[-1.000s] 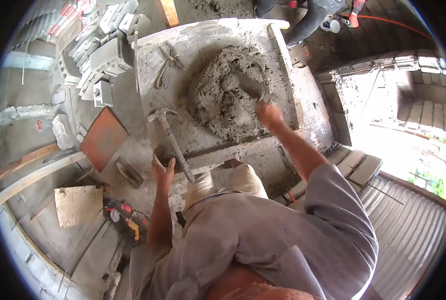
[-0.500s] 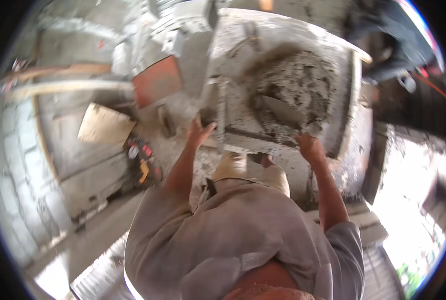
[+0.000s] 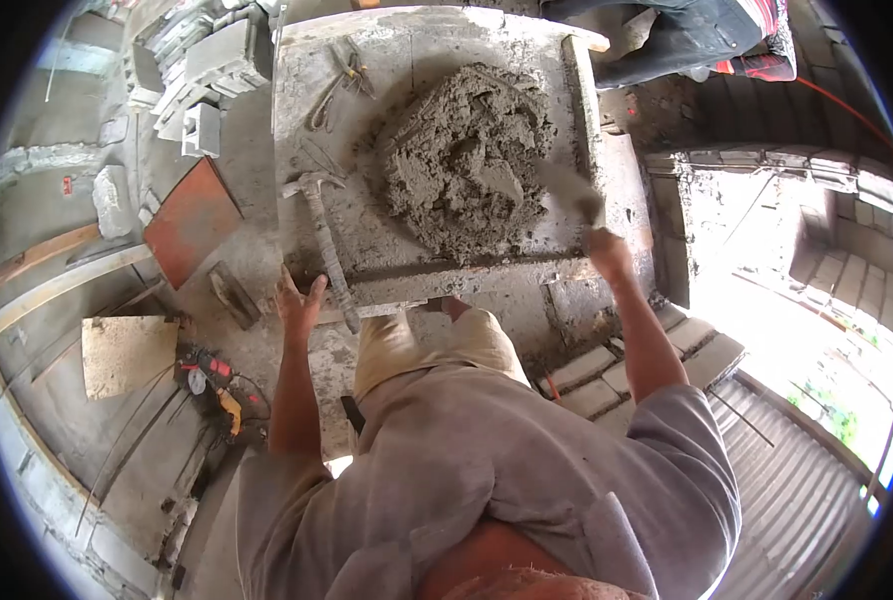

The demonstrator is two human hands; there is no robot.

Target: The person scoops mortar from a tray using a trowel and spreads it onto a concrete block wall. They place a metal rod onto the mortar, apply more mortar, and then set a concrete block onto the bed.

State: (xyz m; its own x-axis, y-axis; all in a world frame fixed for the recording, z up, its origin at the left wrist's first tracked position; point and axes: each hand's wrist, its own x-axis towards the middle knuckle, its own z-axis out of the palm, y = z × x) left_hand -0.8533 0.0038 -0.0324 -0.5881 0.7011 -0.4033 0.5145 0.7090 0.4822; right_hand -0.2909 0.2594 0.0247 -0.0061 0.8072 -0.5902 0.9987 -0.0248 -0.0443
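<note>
My right hand is closed around the handle of a trowel. The trowel's blade is over the right side of a heap of wet grey mortar, and I cannot tell whether it touches. That heap lies in a shallow, wood-rimmed mixing tray. At the tray's near left corner rests my left hand, thumb and fingers apart, holding nothing. Just right of it, a claw hammer lies with its handle across the near rim. Pliers and some wire-like pieces lie in the tray's far left part.
Left of the tray are a reddish board, a wooden float and a red-and-black power tool. Concrete blocks are stacked at far left. Another person's dark-trousered legs are beyond the tray's far right corner.
The camera view has shifted, so the tray appears farther left. The trowel has swung from the near side of the mortar to its right side. My left hand stays by the tray's corner.
</note>
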